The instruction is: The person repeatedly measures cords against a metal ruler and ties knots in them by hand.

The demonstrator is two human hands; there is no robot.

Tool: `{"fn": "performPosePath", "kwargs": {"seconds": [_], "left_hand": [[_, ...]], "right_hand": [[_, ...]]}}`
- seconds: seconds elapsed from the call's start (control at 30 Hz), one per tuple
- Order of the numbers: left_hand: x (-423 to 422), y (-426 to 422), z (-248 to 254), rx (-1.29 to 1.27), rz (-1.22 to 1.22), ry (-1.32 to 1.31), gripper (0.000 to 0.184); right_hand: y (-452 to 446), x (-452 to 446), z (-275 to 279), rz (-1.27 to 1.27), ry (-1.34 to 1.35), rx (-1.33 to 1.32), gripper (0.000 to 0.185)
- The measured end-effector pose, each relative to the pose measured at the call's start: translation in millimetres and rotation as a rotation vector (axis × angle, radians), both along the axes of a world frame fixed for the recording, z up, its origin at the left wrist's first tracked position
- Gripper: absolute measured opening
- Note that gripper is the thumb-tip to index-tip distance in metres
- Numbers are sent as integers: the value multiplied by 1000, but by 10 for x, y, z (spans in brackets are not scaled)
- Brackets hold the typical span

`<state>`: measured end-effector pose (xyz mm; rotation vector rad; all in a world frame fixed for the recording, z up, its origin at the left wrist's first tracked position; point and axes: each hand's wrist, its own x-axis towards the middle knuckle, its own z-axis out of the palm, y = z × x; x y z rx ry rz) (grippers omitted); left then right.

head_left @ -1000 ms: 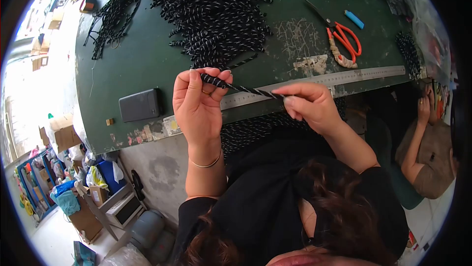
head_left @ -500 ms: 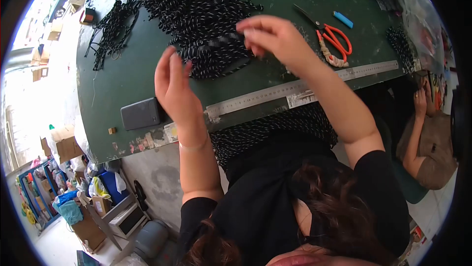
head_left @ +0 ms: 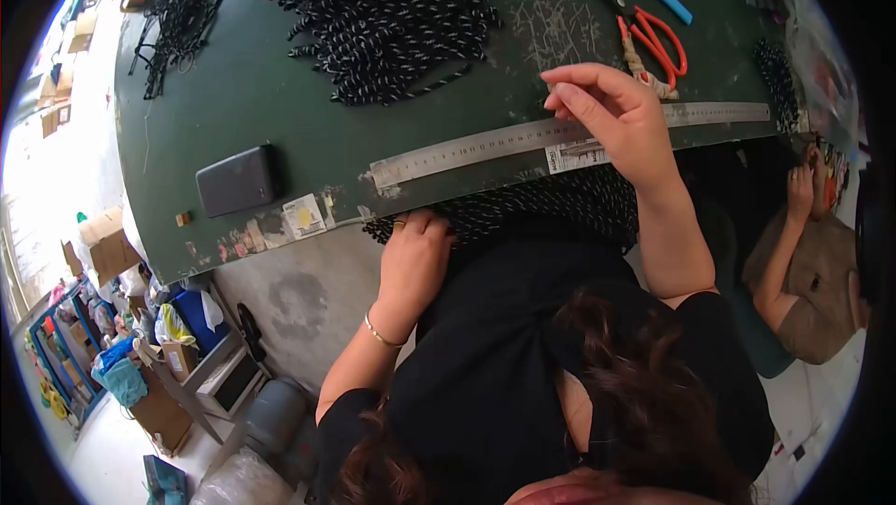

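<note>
Black cords with white flecks [head_left: 551, 202] lie across my lap below the table edge. My left hand [head_left: 413, 256] is at their left end, its fingers bent down onto them and closed; the fingertips are partly hidden. Over the steel ruler [head_left: 485, 144] hovers my right hand [head_left: 616, 122], fingers loosely bent, thumb close to the index finger, with no object visible in it. A big pile of the same cut cords [head_left: 392, 24] covers the far middle of the green table [head_left: 308, 118].
Orange-handled scissors [head_left: 658, 38] and a blue lighter [head_left: 673, 5] lie at the right. A dark power bank or phone-like block [head_left: 233, 181] rests at the left, near a small wooden cube [head_left: 183, 218]. Another person [head_left: 807, 272] sits at the right.
A blurred cord between my hands over the pile is no longer there. My left hand has dropped to the cords on my lap; my right hand has moved right and toward me.
</note>
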<state>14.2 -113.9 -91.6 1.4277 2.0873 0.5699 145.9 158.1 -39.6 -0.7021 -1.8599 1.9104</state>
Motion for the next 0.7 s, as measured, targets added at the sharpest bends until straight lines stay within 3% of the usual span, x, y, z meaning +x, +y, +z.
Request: {"fn": "performPosePath", "kwargs": {"seconds": [0.03,0.23,0.33,0.5,0.57,0.6,0.7], "left_hand": [[18,-1,-76,-14,67,131,8],[5,-83,-172,33,27,124,11],[-8,-73,-95,57,46,78,13],[-60,115,451,63,171,-356,12],[-30,221,742,109,280,-673,11],[-50,243,822,113,276,-673,11],[-216,219,1002,107,258,-667,10]], "right_hand": [[-33,18,20,11,11,-2,22],[-129,122,73,64,23,0,22],[-158,152,86,243,51,202,24],[-489,80,-65,402,210,367,25],[-557,130,-2,612,92,-31,24],[-553,144,20,712,30,-231,24],[-127,492,186,746,-47,-235,23]]}}
